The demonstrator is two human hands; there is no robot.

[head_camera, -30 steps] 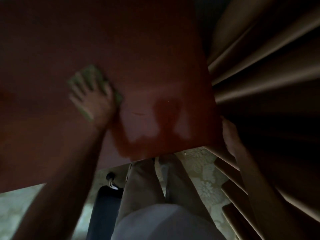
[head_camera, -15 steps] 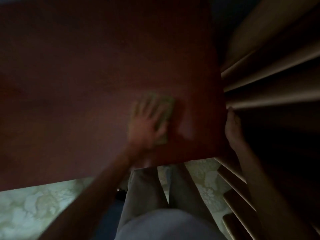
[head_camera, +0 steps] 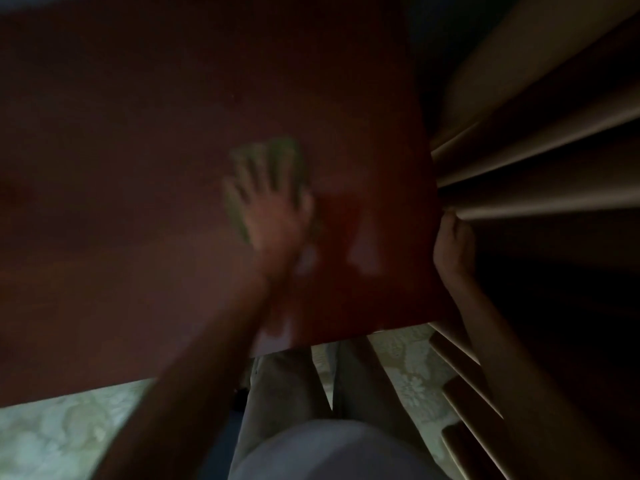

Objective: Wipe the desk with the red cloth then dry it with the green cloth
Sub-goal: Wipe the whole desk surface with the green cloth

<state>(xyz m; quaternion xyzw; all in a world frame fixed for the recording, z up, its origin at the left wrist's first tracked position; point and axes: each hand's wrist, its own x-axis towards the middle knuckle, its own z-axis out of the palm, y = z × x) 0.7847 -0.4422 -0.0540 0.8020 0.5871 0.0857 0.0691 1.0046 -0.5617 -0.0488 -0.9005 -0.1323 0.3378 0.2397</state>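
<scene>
Green cloth (head_camera: 277, 161) blurry, flat under spread left hand (head_camera: 273, 216) on desk (head_camera: 138, 168). Right hand (head_camera: 453, 251) curled at desk's right edge w/ curtain (head_camera: 536, 168) alongside; desk's left side bare.

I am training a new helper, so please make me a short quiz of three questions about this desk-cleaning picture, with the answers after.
1. True or false: the left hand presses flat on the green cloth.
2. Where is the right hand? A) on the cloth B) at the right edge of the desk, beside the curtain C) on the floor
3. Fill in: the cloth under the hand is ____ in colour.

Key: 1 true; 2 B; 3 green. The red cloth is not in view, and the picture is dark and blurred.
</scene>
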